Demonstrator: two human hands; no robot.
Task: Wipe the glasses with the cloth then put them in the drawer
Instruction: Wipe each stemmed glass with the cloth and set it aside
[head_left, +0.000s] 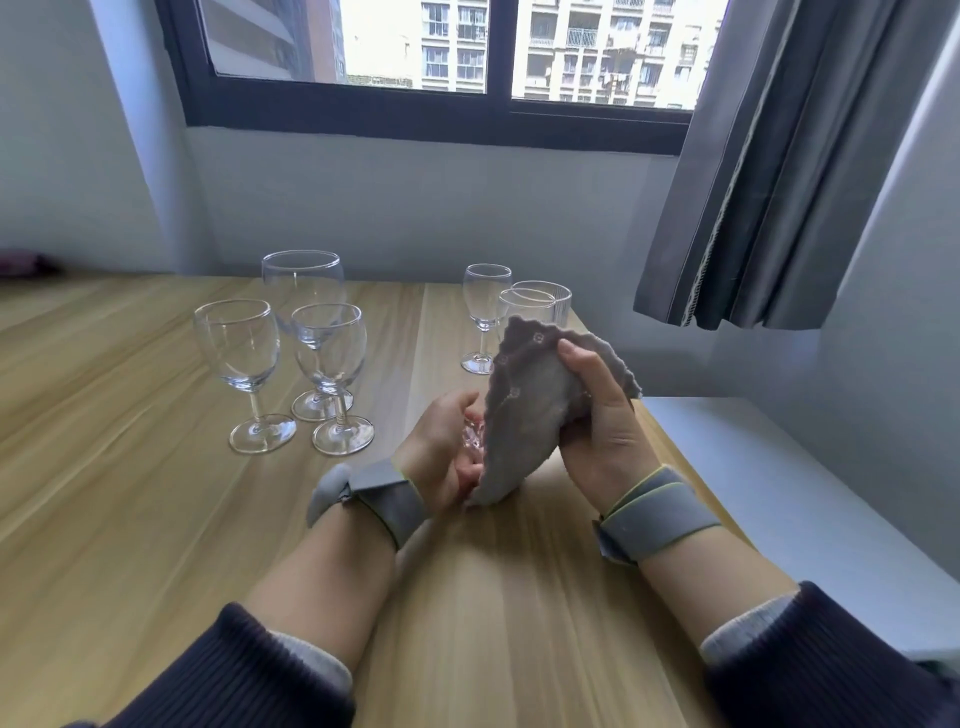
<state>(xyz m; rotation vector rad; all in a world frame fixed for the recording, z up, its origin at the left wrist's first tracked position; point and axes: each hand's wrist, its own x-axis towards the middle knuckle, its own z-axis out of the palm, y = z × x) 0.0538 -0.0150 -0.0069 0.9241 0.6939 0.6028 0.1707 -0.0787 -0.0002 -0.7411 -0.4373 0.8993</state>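
A wooden table (156, 519) fills the lower view, seen from a person's head looking down at both forearms. Beyond the hands, under a dark-framed window (436, 109), stand the waiting glasses. Ahead and to the left of the left hand is a cluster of three stemmed glasses (306, 348), upright, the largest at the back. Ahead of the right hand, near the table's far edge, a small stemmed glass (484, 312) stands beside two ribbed tumblers (540, 306), partly hidden behind the cloth. A grey curtain (779, 182) hangs beyond and to the right of the right hand. No drawer is in view.

The two hands meet just above the table, close together. The right hand (597, 415) grips a grey cloth (524, 415), fingers curled round it from the right, so the cloth stands up like a cupped cone between the hands. The left hand (441, 447) is curled, palm toward the cloth, holding a glass (471, 441). Only a small glinting part shows in the palm, probably the foot or stem; the rest is buried in the cloth.

Judging from that, the glass's long axis runs from the left palm toward the right hand, with the bowl inside the cloth. The wipe likely turns on this: the left hand twists, the right hand rubs. Four stemmed glasses and two tumblers appear still unwiped.
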